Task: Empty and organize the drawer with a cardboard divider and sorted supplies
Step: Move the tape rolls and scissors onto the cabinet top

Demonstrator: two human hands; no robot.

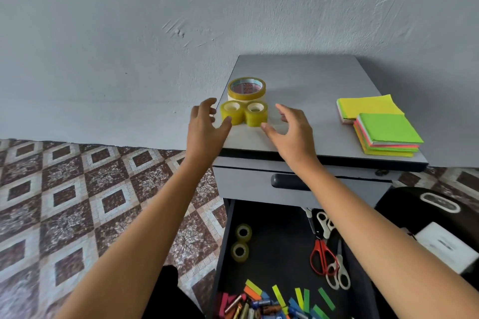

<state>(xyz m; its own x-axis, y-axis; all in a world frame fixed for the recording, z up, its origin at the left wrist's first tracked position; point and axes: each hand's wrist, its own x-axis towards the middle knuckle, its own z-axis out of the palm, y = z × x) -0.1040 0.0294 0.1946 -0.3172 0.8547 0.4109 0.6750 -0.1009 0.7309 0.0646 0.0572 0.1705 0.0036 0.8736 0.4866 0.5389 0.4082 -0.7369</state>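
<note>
Two small tape rolls (pixel 243 114) sit side by side on the cabinet top (pixel 311 80), directly between both hands. The left hand (pixel 204 124) is nearer, fingers spread, thumb at the left roll. The right hand (pixel 291 128) is open, holding nothing.

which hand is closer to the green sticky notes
Right. The right hand hovers over the cabinet top just left of the green notes, with bare surface between them. The left hand is farther left, beyond the small tape rolls.
</note>
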